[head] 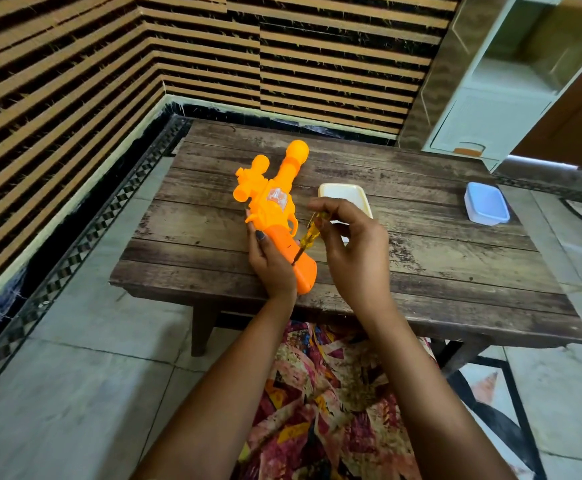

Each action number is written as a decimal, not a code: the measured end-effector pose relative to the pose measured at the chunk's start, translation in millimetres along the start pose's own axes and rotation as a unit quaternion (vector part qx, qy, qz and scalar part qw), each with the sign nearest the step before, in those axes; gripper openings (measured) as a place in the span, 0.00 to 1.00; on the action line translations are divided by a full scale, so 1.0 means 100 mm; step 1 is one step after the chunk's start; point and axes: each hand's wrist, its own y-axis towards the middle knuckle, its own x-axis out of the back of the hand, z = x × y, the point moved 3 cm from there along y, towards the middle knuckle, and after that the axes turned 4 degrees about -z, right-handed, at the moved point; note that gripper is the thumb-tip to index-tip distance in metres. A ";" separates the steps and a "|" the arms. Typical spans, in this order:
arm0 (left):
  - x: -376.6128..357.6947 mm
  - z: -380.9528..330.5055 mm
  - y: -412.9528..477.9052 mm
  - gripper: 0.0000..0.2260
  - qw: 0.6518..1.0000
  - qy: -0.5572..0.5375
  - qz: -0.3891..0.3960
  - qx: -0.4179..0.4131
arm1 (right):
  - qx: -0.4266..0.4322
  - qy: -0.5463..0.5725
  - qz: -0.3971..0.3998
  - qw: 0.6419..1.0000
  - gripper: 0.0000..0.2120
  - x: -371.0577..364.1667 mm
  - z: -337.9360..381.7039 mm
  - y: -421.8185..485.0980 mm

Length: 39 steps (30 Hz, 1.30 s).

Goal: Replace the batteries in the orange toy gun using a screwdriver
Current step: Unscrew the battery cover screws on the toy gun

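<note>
**Screwdriver tip set against the toy gun's grip**

The bright orange plastic toy gun [275, 206] is over the near-left part of the dark, weathered plank-top wooden table [438, 258]. Its round-ended barrel points toward the table's far edge and its grip slants back toward the near edge. I cannot tell whether the butt of the grip touches the tabletop.

The left hand [270, 268] grips the handle from the left side. Its fingers [259, 237] are curled round the handle, with one dark-nailed finger lying along the edge. The other fingertips are hidden behind the plastic.

The right hand [355, 251] is above the table's near-middle, just right of the grip. Its fingers [322, 205] are bent in and pinch the top of a small screwdriver with a clear yellow handle [309, 233]. The remaining fingers are loosely curled below. The tool slants down and to the left — its dark metal tip meets the side of the orange grip low down, right beside the left hand's knuckles.

A shallow white rectangular plastic tray [343, 194] lies toward the table's middle, partly hidden behind the right hand. A small rectangular container with a pale blue lid [487, 203] is near the table's far-right corner, well apart from both hands. Below the table's near edge, a patterned pink and yellow garment [324, 393] covers the person's lap.
</note>
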 end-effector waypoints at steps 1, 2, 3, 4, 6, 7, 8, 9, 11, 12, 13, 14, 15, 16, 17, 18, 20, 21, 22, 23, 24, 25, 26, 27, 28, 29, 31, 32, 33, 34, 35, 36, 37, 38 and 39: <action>0.00 0.00 0.00 0.18 1.000 0.002 -0.001 0.000 | 0.009 -0.008 0.006 1.000 0.11 0.00 0.03 0.01; 0.00 -0.01 0.00 0.18 1.000 0.000 0.000 0.001 | 0.021 -0.017 0.010 1.000 0.12 -0.01 0.06 0.01; 0.00 -0.01 0.00 0.18 1.000 -0.003 0.001 0.003 | 0.027 -0.024 0.015 0.999 0.12 -0.01 0.08 0.00; 0.00 -0.01 0.00 0.18 1.000 -0.006 0.003 0.003 | 0.027 -0.028 0.020 0.999 0.13 -0.02 0.10 0.00; 0.00 -0.01 0.00 0.18 1.000 -0.005 0.005 0.000 | 0.019 -0.028 0.023 0.999 0.12 -0.02 0.09 0.01; 0.00 -0.01 0.00 0.18 1.000 -0.003 0.003 0.000 | 0.009 -0.025 0.021 0.999 0.10 -0.02 0.08 0.02; 0.00 -0.01 0.00 0.18 1.000 -0.001 0.002 0.001 | -0.007 -0.018 0.018 1.000 0.08 0.00 0.06 0.03; 0.01 0.00 -0.01 0.18 1.000 0.001 0.000 0.002 | -0.021 -0.008 0.014 1.000 0.07 0.01 0.05 0.04; 0.00 0.00 0.00 0.18 1.000 -0.001 0.004 0.001 | -0.025 0.000 0.004 1.000 0.05 0.04 0.02 0.05; 0.00 0.00 0.00 0.18 1.000 -0.005 0.008 0.000 | -0.016 -0.008 -0.002 1.000 0.06 0.06 0.03 0.06; 0.00 0.00 0.00 0.18 1.000 -0.008 0.008 0.000 | -0.011 -0.016 -0.006 1.000 0.08 0.06 0.03 0.05; 0.00 0.00 0.00 0.18 1.000 -0.007 0.006 -0.002 | -0.011 -0.017 -0.005 1.000 0.09 0.07 0.04 0.05; 0.00 0.00 0.00 0.18 1.000 -0.005 0.003 -0.003 | -0.016 -0.016 -0.001 1.000 0.10 0.07 0.04 0.05; 0.00 -0.01 0.00 0.18 1.000 -0.006 0.002 -0.007 | -0.021 -0.014 0.004 1.000 0.10 0.07 0.04 0.04; 0.00 -0.01 0.00 0.18 1.000 -0.006 0.001 -0.012 | -0.023 -0.017 0.005 1.000 0.10 0.07 0.05 0.04; 0.00 -0.01 0.00 0.18 1.000 -0.007 0.002 -0.016 | -0.023 -0.021 0.004 1.000 0.09 0.07 0.05 0.03; 0.00 0.00 0.01 0.18 1.000 -0.006 0.005 -0.011 | -0.019 -0.024 -0.001 1.000 0.06 0.07 0.05 0.04; 0.00 0.01 0.01 0.18 1.000 -0.004 0.005 -0.006 | -0.020 -0.030 -0.003 0.999 0.05 0.07 0.05 0.04; 0.00 0.01 0.00 0.18 1.000 -0.002 0.005 -0.002 | -0.021 -0.031 -0.007 0.999 0.06 0.07 0.05 0.05; 0.01 0.01 0.00 0.18 1.000 -0.001 0.003 0.001 | -0.021 -0.021 -0.011 1.000 0.07 0.07 0.04 0.05; 0.01 0.00 -0.01 0.18 1.000 0.000 0.002 0.001 | -0.023 -0.002 -0.014 1.000 0.08 0.07 0.03 0.05; 0.01 -0.01 -0.01 0.18 1.000 0.000 0.001 -0.004 | -0.026 0.014 -0.012 0.999 0.09 0.07 0.03 0.05; 0.01 -0.02 -0.01 0.18 1.000 0.000 0.002 -0.009 | -0.026 0.016 -0.007 1.000 0.09 0.06 0.03 0.05; 0.01 -0.01 0.00 0.18 1.000 -0.002 0.004 -0.010 | -0.018 0.007 -0.001 1.000 0.10 0.06 0.04 0.04; 0.00 0.00 0.00 0.18 1.000 -0.003 0.005 -0.007 | -0.005 -0.004 0.005 1.000 0.10 0.05 0.05 0.04; 0.00 0.00 0.00 0.18 1.000 -0.003 0.003 -0.003 | 0.009 -0.010 0.011 1.000 0.10 0.04 0.06 0.03; 0.01 0.02 0.01 0.18 1.000 0.002 -0.001 0.006 | 0.026 -0.022 0.014 0.999 0.09 0.02 0.08 0.01; 0.01 0.02 0.01 0.18 1.000 0.004 0.001 0.008 | 0.022 -0.029 0.010 0.999 0.08 0.02 0.08 0.01; 0.02 0.02 0.01 0.18 1.000 0.007 0.002 0.007 | 0.011 -0.031 0.005 0.999 0.06 0.01 0.07 0.01; 0.02 0.02 0.01 0.18 1.000 0.009 0.003 0.005 | 0.001 -0.023 0.000 1.000 0.06 0.01 0.07 0.02; 0.02 0.02 0.01 0.18 1.000 0.009 0.003 0.000 | -0.003 -0.008 -0.004 1.000 0.06 0.02 0.06 0.03; 0.02 0.01 0.01 0.18 1.000 0.005 0.005 -0.005 | 0.000 0.004 -0.007 1.000 0.08 0.02 0.06 0.03; 0.02 0.01 0.01 0.18 1.000 0.000 0.005 -0.010 | 0.005 0.009 -0.009 1.000 0.09 0.03 0.06 0.03; 0.02 0.01 0.01 0.18 1.000 -0.002 0.003 -0.012 | 0.011 0.007 -0.009 1.000 0.11 0.03 0.06 0.03; 0.01 0.00 0.01 0.18 1.000 -0.005 0.000 -0.009 | 0.018 0.002 -0.010 1.000 0.11 0.03 0.06 0.03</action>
